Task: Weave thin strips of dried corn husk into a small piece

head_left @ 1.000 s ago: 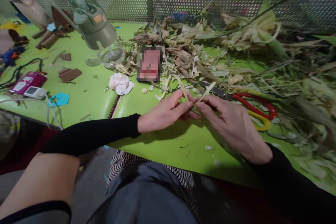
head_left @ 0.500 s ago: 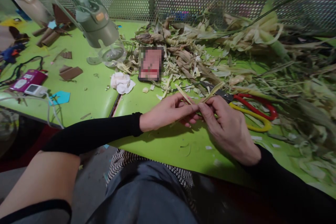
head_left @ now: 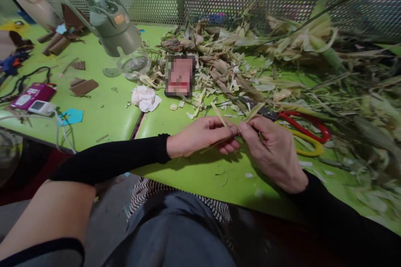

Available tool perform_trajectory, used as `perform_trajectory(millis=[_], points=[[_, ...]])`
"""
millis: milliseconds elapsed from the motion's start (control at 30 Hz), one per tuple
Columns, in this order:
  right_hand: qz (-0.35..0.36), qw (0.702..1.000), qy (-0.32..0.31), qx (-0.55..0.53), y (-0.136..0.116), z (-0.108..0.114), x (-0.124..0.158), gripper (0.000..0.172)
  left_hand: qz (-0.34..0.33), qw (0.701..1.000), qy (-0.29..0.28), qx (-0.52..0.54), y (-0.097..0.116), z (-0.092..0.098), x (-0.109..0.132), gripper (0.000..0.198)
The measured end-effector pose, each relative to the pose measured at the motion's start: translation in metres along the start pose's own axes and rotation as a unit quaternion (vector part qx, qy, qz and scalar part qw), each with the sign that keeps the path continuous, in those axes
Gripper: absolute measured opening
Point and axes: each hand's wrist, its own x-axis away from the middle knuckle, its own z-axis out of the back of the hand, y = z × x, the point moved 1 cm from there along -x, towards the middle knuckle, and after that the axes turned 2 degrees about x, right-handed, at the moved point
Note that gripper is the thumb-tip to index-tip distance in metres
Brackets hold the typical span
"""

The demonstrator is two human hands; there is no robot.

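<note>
Head view: 2 pale corn-husk strips point(head_left: 220, 116) rise in a V just above the green table point(head_left: 188, 175), pinched where the fingertips of the left hand point(head_left: 200, 137) and right hand point(head_left: 273, 150) meet. Red-and-yellow-handled scissors point(head_left: 283, 116) lie just behind the right hand.

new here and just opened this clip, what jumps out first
The left hand and the right hand meet near the front of the green table, pinching pale husk strips between their fingertips. Behind them a big heap of dried husks sprawls across the far and right side, with red-and-yellow scissors lying just beyond the right hand.
</note>
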Motion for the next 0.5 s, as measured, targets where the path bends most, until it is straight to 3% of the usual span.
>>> perform_trajectory(millis=[233,500], points=[[-0.039,0.999,-0.025,-0.024,0.0000,0.0009,-0.0009,0.030,0.017,0.999,0.018,-0.023,0.0034,-0.0015,0.0011,0.033],[-0.070,0.996,-0.026,-0.050,0.0000,0.0019,0.0031,0.033,0.027,0.996,0.016,-0.089,0.0074,-0.0080,0.0086,0.016]])
